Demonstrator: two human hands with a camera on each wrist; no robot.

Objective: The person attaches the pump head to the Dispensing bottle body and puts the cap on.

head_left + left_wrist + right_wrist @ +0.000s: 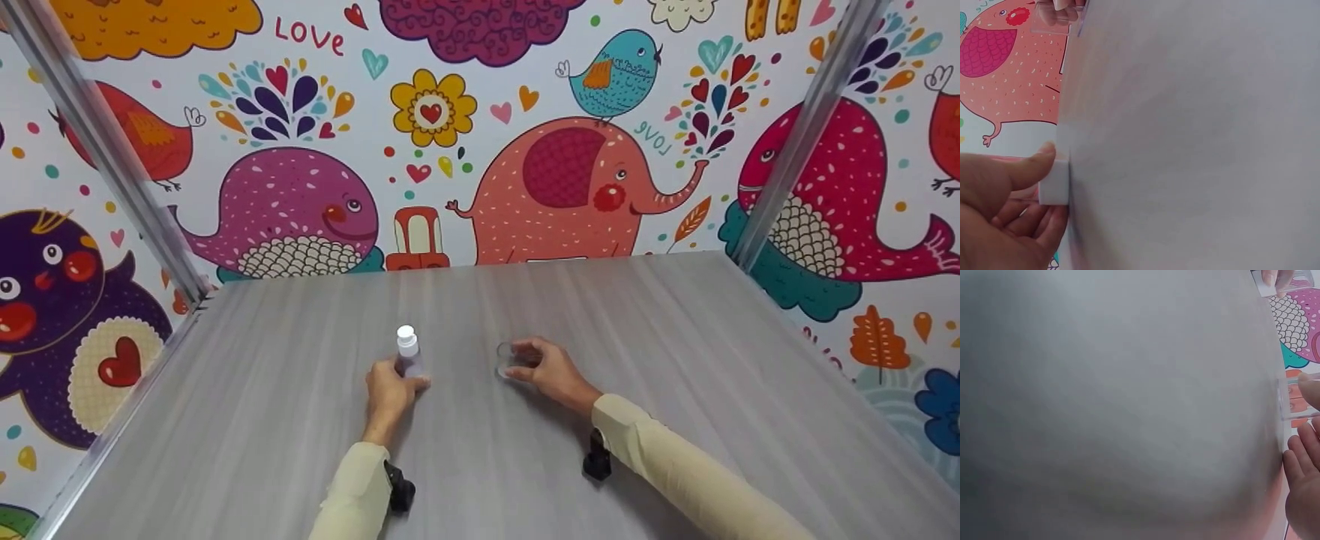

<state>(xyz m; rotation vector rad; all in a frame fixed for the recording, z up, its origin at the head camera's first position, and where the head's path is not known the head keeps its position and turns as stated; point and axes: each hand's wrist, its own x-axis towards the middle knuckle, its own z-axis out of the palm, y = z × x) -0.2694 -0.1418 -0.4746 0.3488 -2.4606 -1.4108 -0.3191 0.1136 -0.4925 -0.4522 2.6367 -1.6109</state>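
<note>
My left hand (391,386) holds a small bottle (409,347) upright over the table, thumb on one side and fingers on the other. The bottle has a round white top, and its lower part is partly hidden by the hand. In the left wrist view a white block-like part of the bottle (1054,183) shows at the tabletop, between thumb and fingers. To the right, my right hand (551,369) curls thumb and fingers about a clear cup (504,361). The right wrist view shows the cup's transparent wall (1284,399) close to the tabletop.
Both hands work over a grey wood-grain table (300,420). A cartoon-printed wall (450,45) closes off the back and sides, with metal posts (112,142) at the two rear corners. Small black cameras are strapped to both wrists.
</note>
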